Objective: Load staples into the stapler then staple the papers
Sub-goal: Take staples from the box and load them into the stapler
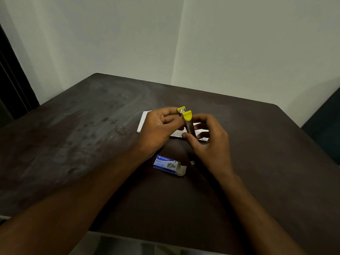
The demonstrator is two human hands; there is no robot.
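Note:
A small stapler [188,120] with a yellow front and a dark body is held up above the table between both hands. My left hand [159,127] grips its yellow front end. My right hand [207,142] holds the dark body from the right, thumb on its near end. The stapler's front end shows a bit of metal inside. White papers [144,120] lie flat on the table beneath and behind the hands, partly hidden. A blue staple box [168,164] lies near me with its right flap open. A small strip of staples [192,162] lies just right of the box.
The dark brown table [82,144] runs to pale walls at the back. A dark doorframe [11,85] stands at the far left, and something dark [325,126] sits beyond the table's right edge.

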